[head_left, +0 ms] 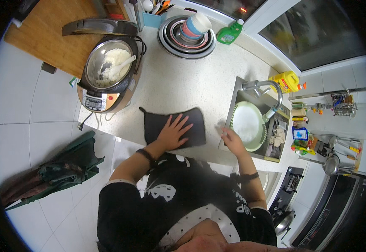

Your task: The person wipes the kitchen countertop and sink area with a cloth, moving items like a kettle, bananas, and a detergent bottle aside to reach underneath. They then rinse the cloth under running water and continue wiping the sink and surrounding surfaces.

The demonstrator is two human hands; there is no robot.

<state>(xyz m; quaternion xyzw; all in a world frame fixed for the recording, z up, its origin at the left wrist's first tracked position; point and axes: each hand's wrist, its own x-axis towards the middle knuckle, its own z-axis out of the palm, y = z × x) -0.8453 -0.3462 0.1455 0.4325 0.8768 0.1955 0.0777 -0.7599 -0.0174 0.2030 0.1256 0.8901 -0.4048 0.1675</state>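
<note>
My left hand (173, 133) rests flat, fingers spread, on a dark grey cloth (153, 126) that lies on the pale countertop (170, 88). The cloth has a small loop at its far left corner. To the right, my right hand (232, 141) hovers by the near left rim of the sink, fingers apart and slightly bent, with nothing visible in them. Just beyond that hand, inside the metal sink (238, 94), sits a green-rimmed basin (249, 126) with a whitish inside. A curved faucet (276, 89) reaches over the sink.
An open rice cooker (110, 72) with rice and a white paddle (126, 64) stands at left. Stacked metal bowls (167, 47) hold several coloured bowls (194, 28) at the back. Green (230, 33) and yellow (283, 82) bottles line the wall. A gas stove (285, 192) is at right.
</note>
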